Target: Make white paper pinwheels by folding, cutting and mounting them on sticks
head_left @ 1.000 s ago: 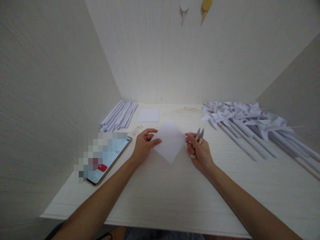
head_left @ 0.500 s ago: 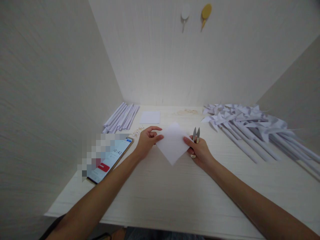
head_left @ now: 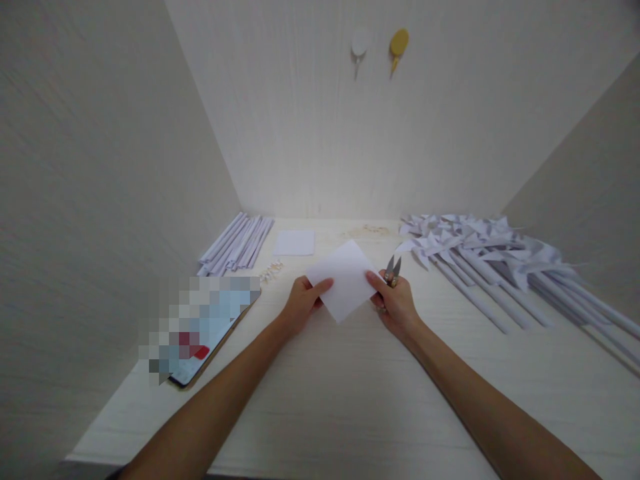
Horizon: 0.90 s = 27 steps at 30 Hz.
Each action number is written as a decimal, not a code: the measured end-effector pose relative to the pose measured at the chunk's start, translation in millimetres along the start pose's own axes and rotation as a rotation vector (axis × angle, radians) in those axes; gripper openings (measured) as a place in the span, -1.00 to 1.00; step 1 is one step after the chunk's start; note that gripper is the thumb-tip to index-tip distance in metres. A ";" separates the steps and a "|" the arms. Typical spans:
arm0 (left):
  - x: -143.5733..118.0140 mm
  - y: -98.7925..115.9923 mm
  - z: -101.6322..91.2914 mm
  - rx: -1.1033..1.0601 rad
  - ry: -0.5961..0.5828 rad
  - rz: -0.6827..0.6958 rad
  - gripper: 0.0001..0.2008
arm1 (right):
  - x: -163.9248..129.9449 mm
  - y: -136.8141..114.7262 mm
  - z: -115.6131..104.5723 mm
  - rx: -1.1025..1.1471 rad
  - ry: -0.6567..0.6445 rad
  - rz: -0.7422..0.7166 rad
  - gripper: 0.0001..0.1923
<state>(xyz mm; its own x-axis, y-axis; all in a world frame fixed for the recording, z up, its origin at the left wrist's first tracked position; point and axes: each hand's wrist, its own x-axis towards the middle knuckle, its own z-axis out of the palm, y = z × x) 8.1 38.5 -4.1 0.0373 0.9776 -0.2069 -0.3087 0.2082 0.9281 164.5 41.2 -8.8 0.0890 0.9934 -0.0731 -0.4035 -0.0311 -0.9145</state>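
White paper square [head_left: 344, 280], plain, unmarked, turned corner-down like a diamond, lower tip pointing to 6 o'clock. It sits mid-desk, held just above the desk [head_left: 350, 400]; whether the tip touches the surface cannot be told. Sheet looks flat, no visible creases or cuts.

Left hand [head_left: 301, 303] at the sheet's 8 o'clock edge, fingers closed in a pinch on the paper, thumb on top. Right hand [head_left: 395, 305] at the 3 o'clock corner, thumb pressed on the paper's face, fingers closed; the same hand also carries small thread snips [head_left: 393, 269], blades pointing to 12 o'clock and slightly parted.

Around: bundle of rolled white paper sticks [head_left: 237, 244] at 10 o'clock of the sheet. Small stack of white squares [head_left: 295, 243] at 11 o'clock, near the back wall. Little pale pins or fasteners [head_left: 271, 270] just beside the left hand, too small to tell. Phone [head_left: 210, 333] at 8 o'clock, screen partly blurred. Heap of finished paper pinwheels [head_left: 480, 250] on long sticks at 2 to 3 o'clock. Two hooks, white [head_left: 359, 44] and yellow [head_left: 398, 44], on the back wall at 12 o'clock.
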 end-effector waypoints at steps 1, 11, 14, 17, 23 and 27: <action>-1.0 -0.4 0.1 0.028 0.002 -0.007 -0.66 | -0.3 -0.2 -0.1 -0.002 -0.006 0.008 -0.57; -2.3 -2.2 -3.7 0.046 -0.042 0.005 -0.70 | -6.4 -5.7 2.4 0.157 -0.157 0.096 -0.56; -4.0 -1.7 -5.9 0.190 -0.159 0.038 -0.72 | -6.4 -6.1 1.8 0.169 -0.144 0.076 -0.55; -6.4 0.2 -6.8 0.301 -0.301 0.044 -0.74 | -5.7 -6.8 0.2 0.167 -0.125 0.063 -0.56; -6.7 4.4 -8.0 0.367 -0.289 0.057 -0.70 | -4.0 -6.9 -1.9 0.127 0.007 0.050 -0.57; -4.9 6.0 -9.8 0.378 -0.218 0.090 -0.68 | -1.1 -10.7 -4.6 0.167 0.083 0.013 -0.62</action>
<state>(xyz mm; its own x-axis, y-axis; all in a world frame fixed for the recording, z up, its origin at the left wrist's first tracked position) -3.2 34.7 -0.6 0.2385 0.9672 -0.0876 0.0477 0.0784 0.9958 172.9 39.9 -0.8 0.1553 0.9802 -0.1231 -0.5501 -0.0177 -0.8349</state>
